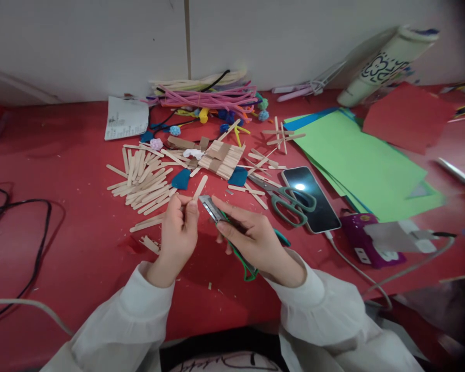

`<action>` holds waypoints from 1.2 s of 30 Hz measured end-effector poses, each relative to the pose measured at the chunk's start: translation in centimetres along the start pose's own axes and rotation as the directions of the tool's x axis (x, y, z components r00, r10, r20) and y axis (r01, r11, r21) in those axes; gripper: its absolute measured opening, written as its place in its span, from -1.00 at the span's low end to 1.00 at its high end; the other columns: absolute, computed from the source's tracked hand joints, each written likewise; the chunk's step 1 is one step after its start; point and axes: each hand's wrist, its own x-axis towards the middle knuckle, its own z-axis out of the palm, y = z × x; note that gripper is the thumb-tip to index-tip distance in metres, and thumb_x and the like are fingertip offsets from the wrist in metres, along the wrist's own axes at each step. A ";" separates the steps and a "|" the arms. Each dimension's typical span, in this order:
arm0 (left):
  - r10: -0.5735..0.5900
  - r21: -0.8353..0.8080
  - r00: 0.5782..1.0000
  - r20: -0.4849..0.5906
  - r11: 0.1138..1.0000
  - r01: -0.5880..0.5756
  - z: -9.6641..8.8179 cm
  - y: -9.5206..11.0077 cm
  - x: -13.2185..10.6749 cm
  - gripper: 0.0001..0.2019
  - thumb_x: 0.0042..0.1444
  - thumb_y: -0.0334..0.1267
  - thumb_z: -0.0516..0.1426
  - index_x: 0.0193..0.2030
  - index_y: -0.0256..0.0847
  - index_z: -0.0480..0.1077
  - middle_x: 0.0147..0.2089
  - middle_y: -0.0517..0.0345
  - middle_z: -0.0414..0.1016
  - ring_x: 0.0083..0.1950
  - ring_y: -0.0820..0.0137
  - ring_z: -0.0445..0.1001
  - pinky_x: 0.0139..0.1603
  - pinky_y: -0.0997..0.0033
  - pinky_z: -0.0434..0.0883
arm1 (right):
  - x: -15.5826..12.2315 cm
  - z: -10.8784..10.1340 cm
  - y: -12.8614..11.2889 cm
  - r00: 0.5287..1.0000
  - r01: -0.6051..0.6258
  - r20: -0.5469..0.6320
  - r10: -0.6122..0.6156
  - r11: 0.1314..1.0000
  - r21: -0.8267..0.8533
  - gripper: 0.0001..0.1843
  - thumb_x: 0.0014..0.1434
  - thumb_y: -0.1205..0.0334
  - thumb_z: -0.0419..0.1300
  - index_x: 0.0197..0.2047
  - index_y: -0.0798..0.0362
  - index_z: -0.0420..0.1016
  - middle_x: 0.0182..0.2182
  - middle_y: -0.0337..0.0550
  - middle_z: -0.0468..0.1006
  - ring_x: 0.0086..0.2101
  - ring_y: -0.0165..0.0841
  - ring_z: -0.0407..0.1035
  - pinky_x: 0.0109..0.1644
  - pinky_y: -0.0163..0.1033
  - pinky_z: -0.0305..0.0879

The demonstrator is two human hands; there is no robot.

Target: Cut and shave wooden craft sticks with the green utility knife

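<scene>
My left hand (179,230) pinches a wooden craft stick (200,187) between thumb and fingers, its rounded end pointing up and away. Close beside it, my right hand (251,235) grips a green utility knife (211,209), whose metal blade end sits next to the stick; whether they touch I cannot tell. A pile of loose craft sticks (145,178) lies beyond my left hand. Ahead of both hands is a flat panel of sticks (222,157) joined side by side with brown strips. Two blue scraps (181,179) lie near it.
Green-handled scissors (292,205) and a phone (312,199) lie to the right, before green paper sheets (372,165) and a red sheet (406,116). Pink pipe cleaners (209,98) are bundled at the back. A tumbler (387,67) stands far right; black cables (42,222) run left.
</scene>
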 end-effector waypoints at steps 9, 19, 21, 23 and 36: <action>-0.143 -0.343 0.984 0.103 0.924 0.170 0.3 0.7 0.1 -0.75 0.20 -0.10 0.01 -0.43 -0.15 0.12 -0.62 0.38 0.10 -0.65 0.56 0.06 -0.64 0.54 0.09 | -0.4 0.0 -0.3 0.987 0.157 -0.007 -0.163 0.957 -0.246 -0.51 0.17 0.35 0.06 0.19 0.03 0.31 -0.35 -0.13 0.53 -0.57 -0.52 0.35 -0.52 -0.39 0.39; -0.034 -0.192 0.999 0.041 0.980 0.041 0.3 0.6 -0.2 -0.81 0.23 -0.14 -0.02 -0.37 -0.14 0.15 -0.57 0.33 0.17 -0.60 0.53 0.16 -0.61 0.51 0.16 | -0.4 -0.1 -0.6 0.981 0.185 -0.008 -0.195 0.942 -0.281 -0.52 0.17 0.37 0.05 0.18 0.07 0.31 -0.30 -0.09 0.55 -0.48 -0.46 0.43 -0.47 -0.35 0.42; 0.003 -0.152 0.999 0.034 0.988 0.002 0.2 0.6 -0.2 -0.83 0.24 -0.17 -0.04 -0.37 -0.14 0.14 -0.57 0.33 0.18 -0.58 0.51 0.20 -0.57 0.50 0.19 | -0.4 -0.1 -0.6 0.981 0.183 -0.006 -0.192 0.943 -0.279 -0.52 0.17 0.37 0.05 0.18 0.09 0.31 -0.32 -0.09 0.55 -0.49 -0.46 0.43 -0.48 -0.35 0.41; 0.042 -0.111 0.999 0.024 0.993 -0.039 0.2 0.6 -0.2 -0.84 0.24 -0.22 -0.04 -0.37 -0.14 0.14 -0.56 0.32 0.19 -0.56 0.50 0.23 -0.53 0.50 0.21 | -0.4 -0.1 -0.6 0.982 0.180 -0.008 -0.190 0.945 -0.272 -0.52 0.17 0.36 0.05 0.18 0.09 0.31 -0.35 -0.11 0.55 -0.52 -0.47 0.42 -0.50 -0.35 0.41; 0.128 0.137 0.992 -0.001 0.982 -0.126 -0.1 0.3 -0.5 -0.91 0.22 -0.24 -0.03 -0.30 -0.16 0.19 -0.51 0.28 0.23 -0.55 0.50 0.23 -0.51 0.48 0.18 | -0.7 -0.1 -0.7 0.988 0.143 -0.024 -0.154 0.957 -0.252 -0.51 0.16 0.36 0.04 0.18 0.10 0.31 -0.47 -0.19 0.48 -0.52 -0.47 0.37 -0.52 -0.38 0.34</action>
